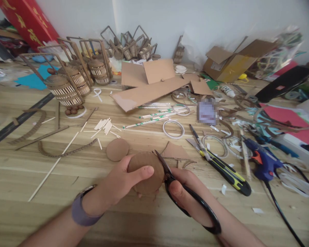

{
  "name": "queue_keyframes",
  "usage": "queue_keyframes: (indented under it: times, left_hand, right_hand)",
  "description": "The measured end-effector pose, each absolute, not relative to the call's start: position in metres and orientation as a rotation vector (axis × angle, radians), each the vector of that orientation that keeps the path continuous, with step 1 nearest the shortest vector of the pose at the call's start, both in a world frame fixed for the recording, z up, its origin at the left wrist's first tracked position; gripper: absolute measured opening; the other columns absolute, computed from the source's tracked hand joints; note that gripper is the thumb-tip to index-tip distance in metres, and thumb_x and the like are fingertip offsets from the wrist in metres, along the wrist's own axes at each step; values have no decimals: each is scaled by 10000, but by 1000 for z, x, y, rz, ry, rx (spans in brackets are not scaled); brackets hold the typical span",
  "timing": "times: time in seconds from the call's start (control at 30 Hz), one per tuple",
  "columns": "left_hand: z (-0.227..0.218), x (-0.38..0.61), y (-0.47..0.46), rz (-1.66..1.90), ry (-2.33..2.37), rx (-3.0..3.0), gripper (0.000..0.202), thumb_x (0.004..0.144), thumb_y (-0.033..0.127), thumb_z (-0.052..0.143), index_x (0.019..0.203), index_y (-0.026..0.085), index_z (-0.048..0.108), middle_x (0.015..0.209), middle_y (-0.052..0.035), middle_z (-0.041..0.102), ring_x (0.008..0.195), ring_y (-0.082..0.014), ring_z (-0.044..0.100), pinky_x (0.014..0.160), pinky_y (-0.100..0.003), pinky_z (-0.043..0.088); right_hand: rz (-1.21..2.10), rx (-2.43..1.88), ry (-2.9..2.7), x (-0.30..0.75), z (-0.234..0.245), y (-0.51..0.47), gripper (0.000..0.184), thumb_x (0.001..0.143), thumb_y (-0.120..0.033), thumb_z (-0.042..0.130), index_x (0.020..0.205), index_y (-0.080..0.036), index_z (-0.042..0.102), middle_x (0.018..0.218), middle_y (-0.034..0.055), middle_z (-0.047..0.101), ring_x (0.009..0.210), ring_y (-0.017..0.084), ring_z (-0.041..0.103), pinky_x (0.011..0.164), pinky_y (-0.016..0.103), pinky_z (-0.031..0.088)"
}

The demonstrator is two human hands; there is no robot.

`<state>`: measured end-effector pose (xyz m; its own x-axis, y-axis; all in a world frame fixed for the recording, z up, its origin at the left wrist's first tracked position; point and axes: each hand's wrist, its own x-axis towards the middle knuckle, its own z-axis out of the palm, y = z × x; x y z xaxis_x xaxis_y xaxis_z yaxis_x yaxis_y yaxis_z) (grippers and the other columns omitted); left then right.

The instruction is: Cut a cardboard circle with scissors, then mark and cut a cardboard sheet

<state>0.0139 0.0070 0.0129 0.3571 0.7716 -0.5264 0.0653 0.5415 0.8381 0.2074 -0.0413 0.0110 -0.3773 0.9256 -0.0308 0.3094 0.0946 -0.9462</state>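
Cardboard disc (146,171): low over the table (41,212), pinched between thumb and fingers of the left hand (121,181).
Scissors (170,175): in the right hand (187,195), fingers curled through the handles. The blades sit at the disc's right edge and seem nearly closed.
Step, likely: trimming the rim. A further cut calls for turning the disc.

Wood-grain bench (28,219) against a white wall (208,20)
Pale planks run crosswise under soft, even light (shadows are faint); the wall is plain, with a vertical seam near its middle.
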Motion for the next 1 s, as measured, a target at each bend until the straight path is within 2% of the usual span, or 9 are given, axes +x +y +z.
queue_keyframes:
  times: [0.17,0.43,0.67,0.8,0.9,1.0]
  left_hand:
    - [15,13,7,570,1146,935,437,629,419,844,960,179,691,813,-19,760,688,-188,688,453,-206,490]
    - [13,11,7,548,1146,949,471,657,445,824,1017,172,692,870,-41,776,733,-212,704,514,-245,525]
    - [14,7,8,541,1187,1045,504,677,475,824,1054,172,687,953,-61,778,871,-257,719,624,-279,550]
    - [14,6,9,534,1189,1066,530,678,502,819,1070,175,676,977,-58,774,897,-261,714,673,-298,559]
    - [13,5,10,510,1180,1047,559,673,517,815,1086,172,661,960,-54,768,857,-257,714,642,-302,560]
    - [13,5,10,504,1173,1052,573,667,528,815,1083,169,653,954,-57,763,850,-255,712,613,-291,558]
  right_hand:
    - [1288,-1232,-1727,207,13,-40,803,866,-844,324,943,-146,712,746,31,550,608,138,466,524,228,414]
    - [1314,-1239,-1731,210,9,-43,789,873,-831,327,1008,-155,711,618,1,511,601,170,543,593,260,478]
    - [1293,-1221,-1772,210,11,-41,796,874,-839,302,950,-161,711,752,39,587,669,177,555,646,269,476]
    - [1278,-1231,-1775,211,9,-42,796,848,-868,304,888,-163,671,641,-2,509,592,158,508,603,258,445]
    - [1296,-1218,-1762,212,8,-42,781,832,-881,306,867,-175,640,570,-32,439,525,143,467,556,250,422]
    - [1306,-1175,-1818,212,7,-43,802,846,-873,238,900,-176,630,563,-36,438,488,134,445,528,248,405]
